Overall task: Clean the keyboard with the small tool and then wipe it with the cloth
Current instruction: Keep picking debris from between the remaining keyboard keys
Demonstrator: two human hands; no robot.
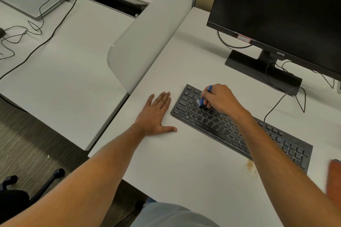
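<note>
Left hand (156,114) flat on desk (184,162), fingers straight; right hand (219,98) fingers gripping blue tool (203,98) on keyboard (212,125).

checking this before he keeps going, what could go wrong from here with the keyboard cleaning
1. The left hand lies flat on the desk beside the keyboard, not on it, so the keyboard may slide under the brushing.
2. The right hand presses the blue cleaning tool onto the upper-left keys; hard strokes could pop a keycap.
3. Loosened crumbs may drop onto the desk, near the brownish stain.
</note>
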